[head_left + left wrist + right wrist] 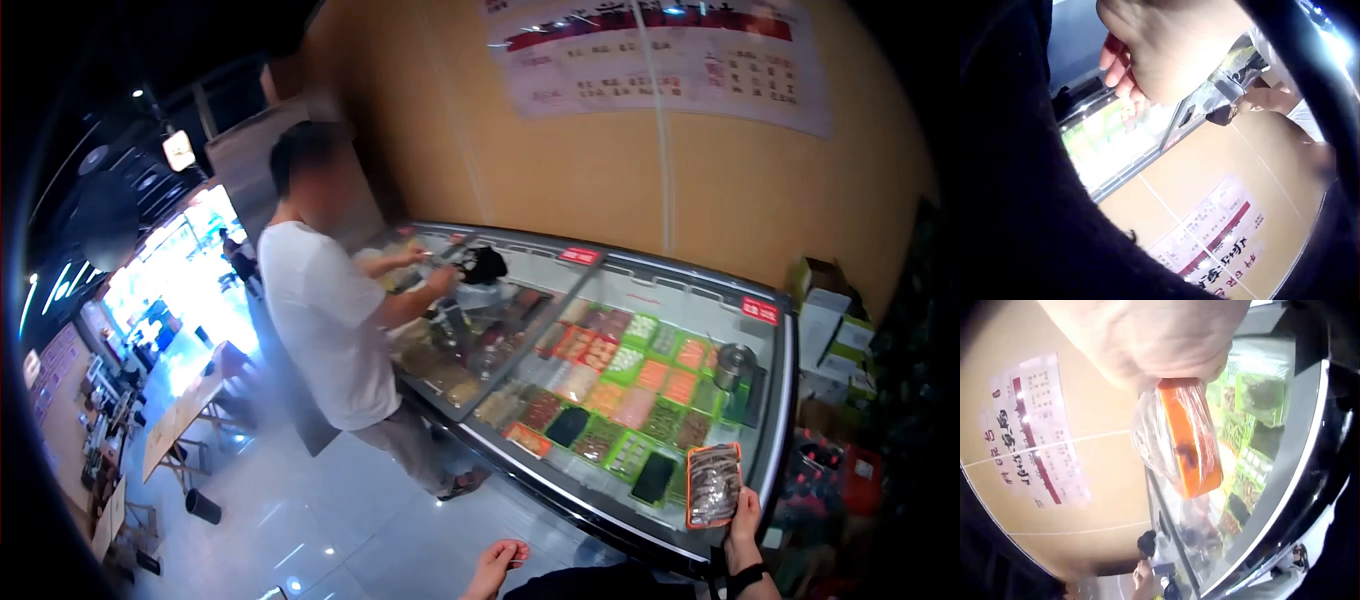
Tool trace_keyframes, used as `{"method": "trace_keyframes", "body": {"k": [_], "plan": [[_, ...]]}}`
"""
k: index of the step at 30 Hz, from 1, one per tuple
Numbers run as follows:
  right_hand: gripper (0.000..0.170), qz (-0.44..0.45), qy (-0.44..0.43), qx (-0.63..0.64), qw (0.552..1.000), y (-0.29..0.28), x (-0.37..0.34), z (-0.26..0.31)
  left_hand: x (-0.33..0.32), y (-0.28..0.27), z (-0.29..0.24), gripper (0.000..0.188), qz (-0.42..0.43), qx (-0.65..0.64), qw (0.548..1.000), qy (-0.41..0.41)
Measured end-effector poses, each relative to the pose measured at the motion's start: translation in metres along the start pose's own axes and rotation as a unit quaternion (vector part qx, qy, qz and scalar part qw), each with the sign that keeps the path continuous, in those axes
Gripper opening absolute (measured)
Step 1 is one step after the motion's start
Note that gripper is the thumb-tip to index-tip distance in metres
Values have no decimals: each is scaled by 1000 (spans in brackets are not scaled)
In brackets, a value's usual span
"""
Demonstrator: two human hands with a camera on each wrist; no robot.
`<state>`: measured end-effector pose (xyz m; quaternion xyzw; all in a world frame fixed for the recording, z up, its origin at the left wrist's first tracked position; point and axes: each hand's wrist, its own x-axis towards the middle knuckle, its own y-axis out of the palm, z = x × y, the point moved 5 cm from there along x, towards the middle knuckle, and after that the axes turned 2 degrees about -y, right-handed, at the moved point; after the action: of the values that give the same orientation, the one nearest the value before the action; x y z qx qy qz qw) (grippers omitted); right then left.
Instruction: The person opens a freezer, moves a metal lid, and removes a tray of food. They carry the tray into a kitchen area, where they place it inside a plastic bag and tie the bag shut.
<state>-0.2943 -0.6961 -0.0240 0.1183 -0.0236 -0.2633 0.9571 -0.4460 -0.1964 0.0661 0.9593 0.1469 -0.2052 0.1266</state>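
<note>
My right hand (744, 518) grips one end of an orange tray (714, 486) wrapped in clear film, with greyish-brown pieces inside, above the near right corner of a glass-topped display case. In the right wrist view the hand (1166, 337) holds the tray (1194, 440) by its edge, seen from the side; its fingertips are hidden. Empty, my left hand (502, 562) hangs low in front of the body with loosely curled fingers. The left wrist view shows that hand (1160, 50) with relaxed fingers (1121, 65) and nothing in them.
The display case (625, 540) holds rows of green and orange trays (655, 478) and a metal canister (735, 362). A person in a white shirt (325, 320) stands at its left part, hands over the goods. Boxes (828, 310) are stacked at the right. A poster (660, 65) hangs on the wall.
</note>
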Motion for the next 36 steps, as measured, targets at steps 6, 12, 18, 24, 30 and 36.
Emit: {"method": "trace_keyframes", "body": {"k": [6, 12, 18, 24, 30, 36], "plan": [[26, -80, 31, -58, 995, -41, 19, -14, -4, 26, 1, 25, -7, 62, 998, -18], [22, -171, 82, -43, 981, -34, 21, -44, -6, 37, 9, 21, -26, 14, 998, -53], [21, -120, -90, -168, 974, -57, 38, -102, -9, 48, 10, 19, -30, 37, 998, -28], [27, 25, -56, -379, 923, -54, 35, -39, -8, 42, 16, 20, -14, 19, 999, -49], [13, 68, -273, -349, 894, 31, -36, 108, -9, 30, 15, 20, -27, 6, 998, -54], [11, 271, -266, -299, 876, 106, -100, 101, -6, 13, 28, 21, -22, -7, 995, -101]]}}
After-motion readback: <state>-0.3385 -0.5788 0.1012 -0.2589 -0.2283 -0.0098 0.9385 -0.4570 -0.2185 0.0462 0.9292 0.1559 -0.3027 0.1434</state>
